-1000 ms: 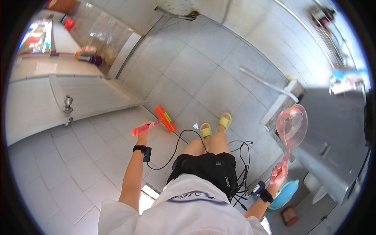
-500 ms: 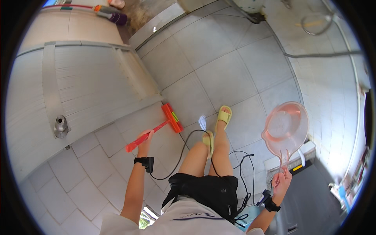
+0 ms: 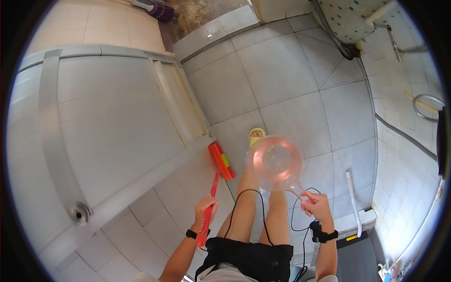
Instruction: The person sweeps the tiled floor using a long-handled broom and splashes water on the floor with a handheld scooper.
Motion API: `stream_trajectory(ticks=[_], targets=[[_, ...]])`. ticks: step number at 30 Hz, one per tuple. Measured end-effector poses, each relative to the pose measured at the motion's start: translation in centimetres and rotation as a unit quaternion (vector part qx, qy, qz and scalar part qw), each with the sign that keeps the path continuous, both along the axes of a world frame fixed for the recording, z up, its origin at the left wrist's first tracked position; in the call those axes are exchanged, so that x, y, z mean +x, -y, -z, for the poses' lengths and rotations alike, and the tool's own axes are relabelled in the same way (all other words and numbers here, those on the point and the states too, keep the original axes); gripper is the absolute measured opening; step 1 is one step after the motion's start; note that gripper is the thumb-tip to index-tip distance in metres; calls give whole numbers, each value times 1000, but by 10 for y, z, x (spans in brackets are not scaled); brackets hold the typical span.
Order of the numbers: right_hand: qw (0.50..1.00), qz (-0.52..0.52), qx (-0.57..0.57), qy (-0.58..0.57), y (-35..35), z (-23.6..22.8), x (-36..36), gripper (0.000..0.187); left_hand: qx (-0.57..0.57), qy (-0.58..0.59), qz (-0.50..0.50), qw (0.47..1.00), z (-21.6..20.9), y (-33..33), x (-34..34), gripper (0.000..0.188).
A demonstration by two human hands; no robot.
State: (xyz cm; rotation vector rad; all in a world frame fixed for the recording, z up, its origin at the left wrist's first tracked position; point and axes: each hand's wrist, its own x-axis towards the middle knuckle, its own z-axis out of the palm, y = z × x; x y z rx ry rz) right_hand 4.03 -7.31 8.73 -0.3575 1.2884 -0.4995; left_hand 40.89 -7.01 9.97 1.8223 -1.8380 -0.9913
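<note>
My left hand (image 3: 206, 207) is closed round the red handle of a floor brush (image 3: 221, 161). Its orange-red head with green-yellow bristles hangs to the left of my legs, close to the door's lower corner. In my right hand (image 3: 317, 205) is the handle of a clear pink water ladle (image 3: 276, 163). The wide round bowl is held out in front of my legs, and floor and leg show through it. What the bowl contains, if anything, I cannot make out. One yellow slipper (image 3: 256, 135) shows beyond the bowl; the other is hidden.
A pale panelled door (image 3: 117, 117) with a round metal knob (image 3: 80, 214) stands at the left. Black cable (image 3: 244, 191) loops across my legs. At the right are a white pipe (image 3: 353, 202) and a dark grey box (image 3: 352, 261). A purple-headed mop (image 3: 161, 12) lies beyond the raised sill (image 3: 221, 30).
The ladle has swung left from beside the right wall to in front of my legs. My left hand and the brush have moved right and nearer my body. My view has shifted with my steps.
</note>
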Motion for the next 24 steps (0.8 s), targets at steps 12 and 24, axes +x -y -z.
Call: stream_trajectory(ticks=[12, 24], targets=[[984, -131, -55, 109, 226, 150, 191, 26, 30, -36, -23, 999, -32, 80, 31, 10], [967, 102, 208, 105, 326, 255, 254, 11, 56, -42, -153, 986, -37, 118, 39, 10]])
